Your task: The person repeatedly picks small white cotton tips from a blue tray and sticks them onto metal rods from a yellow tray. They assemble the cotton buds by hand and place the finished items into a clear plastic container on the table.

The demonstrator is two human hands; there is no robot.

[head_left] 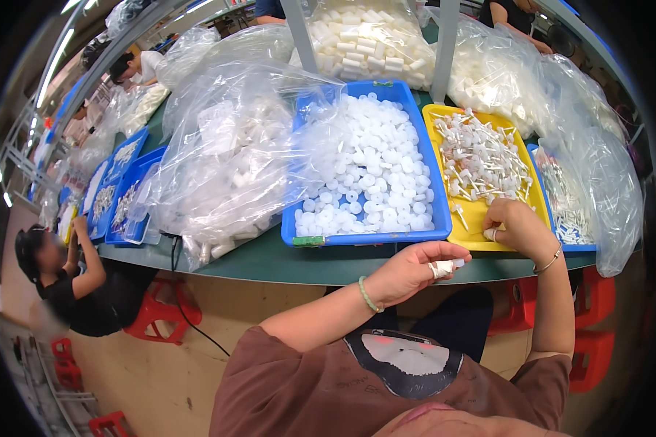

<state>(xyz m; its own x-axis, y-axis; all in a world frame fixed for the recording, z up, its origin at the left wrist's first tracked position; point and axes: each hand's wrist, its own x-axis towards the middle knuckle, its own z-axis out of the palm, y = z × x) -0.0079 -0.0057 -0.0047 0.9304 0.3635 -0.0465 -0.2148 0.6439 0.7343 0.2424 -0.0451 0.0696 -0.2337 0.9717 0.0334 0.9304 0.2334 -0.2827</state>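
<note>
My left hand (pixel 408 274) is closed in front of the table edge, thumb and fingers pinching a small whitish plastic piece (pixel 458 263). White tape wraps one of its digits. My right hand (pixel 519 227) reaches down into the near end of a yellow tray (pixel 468 237), fingers curled and bent toward its floor; what they hold, if anything, is hidden. White tape shows on a finger there too. Small white stemmed parts (pixel 482 156) with round heads fill the tray's far half. One loose stemmed part (pixel 459 215) lies closer to my right hand.
Left of the yellow tray, a blue tray (pixel 393 237) holds many white holed discs (pixel 375 164). A clear plastic bag (pixel 233 160) overlaps it. Another blue tray (pixel 574 247) stands at right. Grey posts (pixel 444 54) rise behind. Another person (pixel 73 284) works at far left; red stools (pixel 164 313) stand below.
</note>
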